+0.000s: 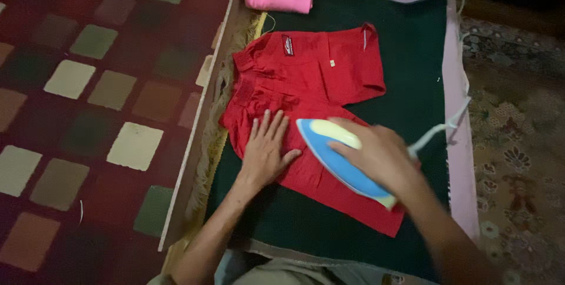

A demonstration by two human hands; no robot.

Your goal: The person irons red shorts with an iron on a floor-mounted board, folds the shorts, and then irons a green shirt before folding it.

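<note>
Red shorts lie centred on a green mat: soft, light, likely to slide. Left hand, fingers spread, presses them flat. At three o'clock, right hand grips the iron.

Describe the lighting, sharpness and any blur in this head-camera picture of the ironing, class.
Head view: dim, warm light; the edges and far corners fall into shadow. The red shorts and left hand are fairly sharp; the right hand on the blue iron and its forearm are smeared by motion blur. No glare; the whole picture is soft and grainy.
</note>
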